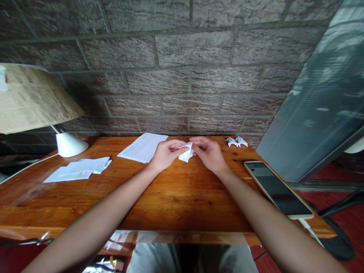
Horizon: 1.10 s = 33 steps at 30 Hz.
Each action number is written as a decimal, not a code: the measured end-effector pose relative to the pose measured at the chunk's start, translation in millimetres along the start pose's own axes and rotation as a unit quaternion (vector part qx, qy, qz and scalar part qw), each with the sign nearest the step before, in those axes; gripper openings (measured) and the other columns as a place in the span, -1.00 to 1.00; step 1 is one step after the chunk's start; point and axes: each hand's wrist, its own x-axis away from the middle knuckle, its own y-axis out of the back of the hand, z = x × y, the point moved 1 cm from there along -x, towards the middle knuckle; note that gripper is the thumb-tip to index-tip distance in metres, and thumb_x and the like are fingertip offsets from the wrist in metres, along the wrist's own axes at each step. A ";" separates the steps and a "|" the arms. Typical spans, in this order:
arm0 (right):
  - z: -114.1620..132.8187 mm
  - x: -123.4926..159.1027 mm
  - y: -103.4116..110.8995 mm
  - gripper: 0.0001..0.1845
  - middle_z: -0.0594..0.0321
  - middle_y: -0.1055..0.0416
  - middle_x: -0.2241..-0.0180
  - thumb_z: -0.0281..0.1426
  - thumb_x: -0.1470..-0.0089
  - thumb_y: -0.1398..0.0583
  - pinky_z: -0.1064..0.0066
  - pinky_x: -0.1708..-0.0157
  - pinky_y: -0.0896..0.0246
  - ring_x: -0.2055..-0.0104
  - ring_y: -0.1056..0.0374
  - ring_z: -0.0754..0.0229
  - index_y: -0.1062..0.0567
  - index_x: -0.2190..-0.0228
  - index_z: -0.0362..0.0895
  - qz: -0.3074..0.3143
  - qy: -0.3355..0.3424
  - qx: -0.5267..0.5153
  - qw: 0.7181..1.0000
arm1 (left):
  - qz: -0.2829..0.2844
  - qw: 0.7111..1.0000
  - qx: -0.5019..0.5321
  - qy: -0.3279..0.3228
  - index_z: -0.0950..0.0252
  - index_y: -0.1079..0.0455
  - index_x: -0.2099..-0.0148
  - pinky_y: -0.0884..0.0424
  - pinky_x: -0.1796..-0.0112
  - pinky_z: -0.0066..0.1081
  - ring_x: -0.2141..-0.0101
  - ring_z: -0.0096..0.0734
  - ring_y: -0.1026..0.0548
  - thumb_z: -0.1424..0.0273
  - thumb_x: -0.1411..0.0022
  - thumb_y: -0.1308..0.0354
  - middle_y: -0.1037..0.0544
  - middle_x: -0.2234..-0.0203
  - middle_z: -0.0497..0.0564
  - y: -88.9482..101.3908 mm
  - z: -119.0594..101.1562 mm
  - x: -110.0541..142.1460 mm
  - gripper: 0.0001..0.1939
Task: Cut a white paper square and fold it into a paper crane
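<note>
Between my hands, just above the wooden table (182,197), is a small piece of folded white paper (186,153) with a pointed lower end. My left hand (168,153) pinches its left side, thumb across the front. At its right edge, my right hand (209,152) grips it with thumb and fingers closed; those fingertips partly cover the paper. Behind my left hand lies a stack of white paper sheets (143,147). Small folded paper stars (236,141) sit near the back edge, to the right of my right hand.
A lamp (69,144) with a newsprint shade stands at the back left. Loose paper pieces (79,168) lie in front of it. A phone (278,187) with a white cable rests along the right edge. A brick wall (176,79) rises directly behind the table.
</note>
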 end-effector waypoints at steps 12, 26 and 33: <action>0.7 0.5 -0.7 -0.74 0.20 -0.58 0.26 -0.23 -0.05 -0.25 0.34 0.23 -0.43 0.30 -0.50 0.19 -0.57 0.24 -0.10 0.004 0.016 0.006 1.000 | -0.015 0.999 0.046 0.024 0.34 -0.51 0.34 -0.46 0.19 -0.27 0.36 -0.31 -0.57 0.21 0.15 -0.44 -0.63 0.41 0.05 1.1 -0.9 -3.3 -0.64; -0.7 -1.3 -0.4 -0.71 0.19 -0.58 0.23 -0.29 -0.02 -0.28 0.31 0.16 -0.43 0.22 -0.50 0.17 -0.55 0.18 -0.09 -0.015 0.027 0.008 0.999 | -0.023 0.996 0.074 0.045 0.31 -0.53 0.35 -0.45 0.17 -0.27 0.32 -0.30 -0.55 0.09 0.09 -0.38 -0.62 0.41 0.02 -2.7 -8.0 -1.4 -0.61; -0.3 -1.9 -0.2 -0.73 0.18 -0.56 0.20 -0.33 -0.01 -0.28 0.28 0.09 -0.42 0.15 -0.50 0.14 -0.54 0.20 -0.09 -0.051 0.019 0.000 0.999 | -0.003 0.979 0.160 0.125 0.28 -0.51 0.21 -0.44 0.10 -0.26 0.21 -0.32 -0.54 0.20 0.10 -0.42 -0.61 0.29 0.02 -1.2 0.4 -2.4 -0.60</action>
